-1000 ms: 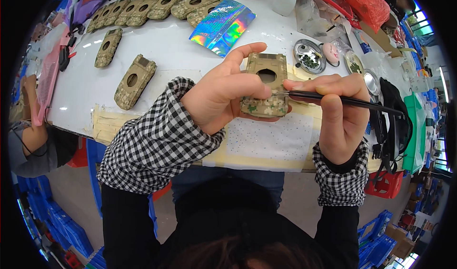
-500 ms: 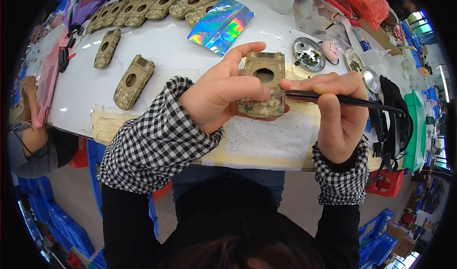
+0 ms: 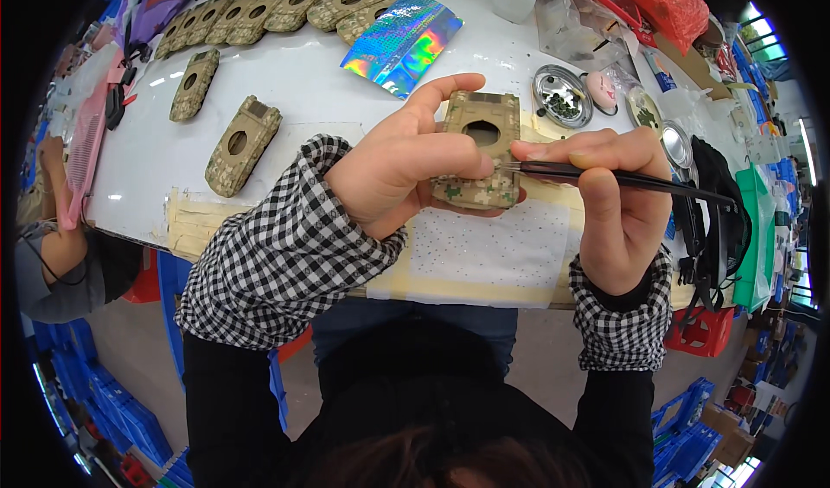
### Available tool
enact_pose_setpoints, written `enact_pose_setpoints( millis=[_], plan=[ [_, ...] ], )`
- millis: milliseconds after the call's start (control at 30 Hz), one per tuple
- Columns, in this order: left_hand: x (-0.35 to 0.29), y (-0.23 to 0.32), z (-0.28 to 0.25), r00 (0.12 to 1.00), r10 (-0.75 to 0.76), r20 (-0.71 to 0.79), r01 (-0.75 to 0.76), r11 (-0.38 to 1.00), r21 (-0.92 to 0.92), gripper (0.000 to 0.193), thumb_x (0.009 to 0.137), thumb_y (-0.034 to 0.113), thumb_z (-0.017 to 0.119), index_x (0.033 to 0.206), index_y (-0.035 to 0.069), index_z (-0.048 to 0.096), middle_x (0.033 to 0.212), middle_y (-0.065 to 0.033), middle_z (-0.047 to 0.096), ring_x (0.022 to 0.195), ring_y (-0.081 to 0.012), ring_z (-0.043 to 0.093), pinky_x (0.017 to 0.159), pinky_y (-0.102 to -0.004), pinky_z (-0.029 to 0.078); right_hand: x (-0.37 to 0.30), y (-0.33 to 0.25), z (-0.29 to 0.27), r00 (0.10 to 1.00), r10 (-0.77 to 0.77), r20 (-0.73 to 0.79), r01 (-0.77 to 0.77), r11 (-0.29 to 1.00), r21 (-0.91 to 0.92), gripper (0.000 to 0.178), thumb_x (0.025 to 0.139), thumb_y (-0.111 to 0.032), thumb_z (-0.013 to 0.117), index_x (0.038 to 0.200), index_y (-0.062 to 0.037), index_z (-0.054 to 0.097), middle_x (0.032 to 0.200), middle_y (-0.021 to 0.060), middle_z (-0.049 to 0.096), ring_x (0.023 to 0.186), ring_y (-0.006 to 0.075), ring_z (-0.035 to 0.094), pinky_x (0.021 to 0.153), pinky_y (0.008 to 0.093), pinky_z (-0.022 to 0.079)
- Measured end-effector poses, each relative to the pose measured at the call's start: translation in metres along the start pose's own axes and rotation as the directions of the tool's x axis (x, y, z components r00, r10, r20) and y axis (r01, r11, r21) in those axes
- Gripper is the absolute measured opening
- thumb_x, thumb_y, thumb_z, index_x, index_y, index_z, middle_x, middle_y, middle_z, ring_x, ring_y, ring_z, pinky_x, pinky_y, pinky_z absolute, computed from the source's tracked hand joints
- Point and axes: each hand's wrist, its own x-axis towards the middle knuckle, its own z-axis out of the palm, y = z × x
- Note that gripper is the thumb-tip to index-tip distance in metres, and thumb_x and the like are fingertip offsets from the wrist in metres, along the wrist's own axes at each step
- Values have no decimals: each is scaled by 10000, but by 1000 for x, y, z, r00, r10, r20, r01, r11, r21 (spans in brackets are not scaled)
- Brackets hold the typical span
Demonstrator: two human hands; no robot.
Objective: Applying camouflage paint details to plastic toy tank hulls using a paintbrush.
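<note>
a: where's the piece being worked on?

b: a little above the middle of the frame: a camouflage shell with a round hole. the left hand grasps it, thumb laid across the top, index finger stretched out at its upper left.

a: and the right hand?

b: right of centre, pinching black tweezers between thumb and fingers. their tips are at the shell, right beside the left thumb.

a: anything in the tips?

b: too small for me to tell.

a: what could go wrong?

b: with points that near, i think a slip could prick the thumb or scratch the patterned surface. a slack pinch might drop something tiny onto the speckled sheet lower in the frame, and it'd be hard to spot among the dots.

a: and the dish, upper right?

b: it's open, so a careless knock could scatter its dark green bits.
</note>
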Motion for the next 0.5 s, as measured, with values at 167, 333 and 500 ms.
enact_pose_setpoints(
  millis=[167,333,500],
  plan=[
    [-1,1,1,1000,19,-15,-19,1000,-16,729,785,120,529,1410,85,156,1189,-190,510,972,-333,615,765,-381,521,0,1,0,1000,-16,-7,16,1000,8,116,916,-53,530,973,42,492,980,161,604,943,228,626,846,313,485],
    [-1,1,3,999,34,-39,-34,999,-9,711,787,122,527,1402,77,172,1191,-191,507,976,-330,615,769,-390,520,-1,2,1,999,-25,-24,24,999,-45,114,896,-51,565,946,38,514,949,145,598,938,232,627,828,320,491],
    [-1,0,2,998,42,-50,-41,999,6,709,786,121,534,1398,76,178,1182,-190,514,974,-325,618,775,-388,525,1,-3,-4,996,-9,88,28,976,-215,146,945,-121,477,949,16,427,948,249,614,946,335,629,879,418,490]
  ],
)
